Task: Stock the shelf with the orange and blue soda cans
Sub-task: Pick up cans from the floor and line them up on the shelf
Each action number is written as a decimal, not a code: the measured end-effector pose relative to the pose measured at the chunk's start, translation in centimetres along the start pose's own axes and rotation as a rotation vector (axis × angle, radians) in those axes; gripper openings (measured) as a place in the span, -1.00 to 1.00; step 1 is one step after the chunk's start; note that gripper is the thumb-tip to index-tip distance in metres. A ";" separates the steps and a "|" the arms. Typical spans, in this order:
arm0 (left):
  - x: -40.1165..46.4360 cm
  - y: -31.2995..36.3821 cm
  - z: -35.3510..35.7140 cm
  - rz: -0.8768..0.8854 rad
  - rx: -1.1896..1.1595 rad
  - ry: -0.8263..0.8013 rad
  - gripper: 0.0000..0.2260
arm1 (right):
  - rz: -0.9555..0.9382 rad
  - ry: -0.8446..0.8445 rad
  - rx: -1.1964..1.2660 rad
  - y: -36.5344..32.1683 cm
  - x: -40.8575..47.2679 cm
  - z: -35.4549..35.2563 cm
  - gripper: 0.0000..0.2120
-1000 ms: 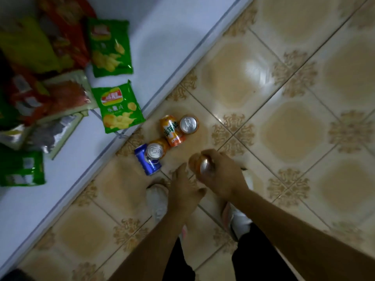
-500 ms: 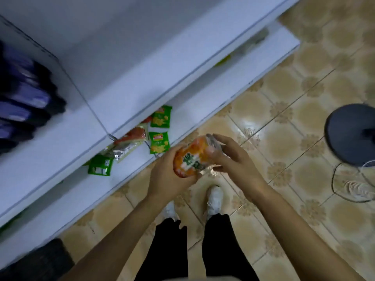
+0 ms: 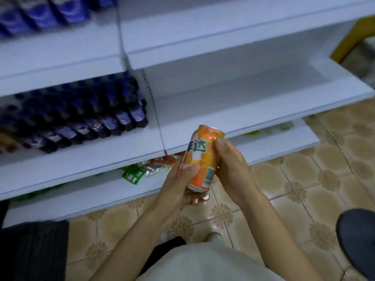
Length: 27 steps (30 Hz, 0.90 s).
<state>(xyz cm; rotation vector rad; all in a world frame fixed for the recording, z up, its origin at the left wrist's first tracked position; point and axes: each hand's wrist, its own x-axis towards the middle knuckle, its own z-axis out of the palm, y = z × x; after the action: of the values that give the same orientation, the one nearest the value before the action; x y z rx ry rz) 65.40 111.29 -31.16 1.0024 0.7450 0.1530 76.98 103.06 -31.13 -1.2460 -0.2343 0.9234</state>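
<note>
- Head view: both hands gripped an orange soda can (image 3: pixel 203 157), held nearly upright in front of the white shelf (image 3: pixel 233 110). The left hand (image 3: pixel 180 179) clasped its lower side and base; the right hand (image 3: pixel 231 163) wrapped its right side, thumb near the top rim.
- A second can (image 3: pixel 199 198) showed partly beneath, against the left fingers.
- Dark bottles (image 3: pixel 81 118) lined the shelf's left bay; snack packets (image 3: pixel 142 171) lay on the bottom shelf.

White shelving (image 3: pixel 223 110) stands on a glossy beige patterned tile floor (image 3: pixel 316 179) in dim light.
</note>
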 end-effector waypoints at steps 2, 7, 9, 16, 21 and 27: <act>-1.6 1.0 -1.2 0.205 0.201 0.134 -0.50 | 0.000 -0.056 -0.019 -1.1 0.1 2.4 -0.32; -6.1 4.2 -5.8 0.428 0.450 0.366 -0.48 | 0.053 -0.188 0.013 -1.7 -0.3 9.9 -0.53; -7.7 5.1 -8.5 0.476 0.451 0.411 -0.45 | 0.078 -0.235 0.005 -1.5 -0.7 13.6 -0.50; -15.5 8.1 -21.7 0.609 0.372 0.568 -0.42 | 0.020 -0.381 -0.078 2.4 -2.8 29.5 -0.49; -21.7 10.2 -32.1 0.680 0.288 0.661 -0.34 | -0.042 -0.537 -0.134 6.0 -5.2 42.0 -0.49; -26.4 13.3 -39.6 0.768 0.280 0.686 -0.30 | -0.099 -0.623 -0.137 6.8 -7.2 51.3 -0.55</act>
<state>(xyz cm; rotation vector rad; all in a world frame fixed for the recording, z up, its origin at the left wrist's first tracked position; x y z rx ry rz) 23.51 134.98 -19.91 1.4934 0.9756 1.1261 37.62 134.38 -17.02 -1.0274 -0.8551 1.2052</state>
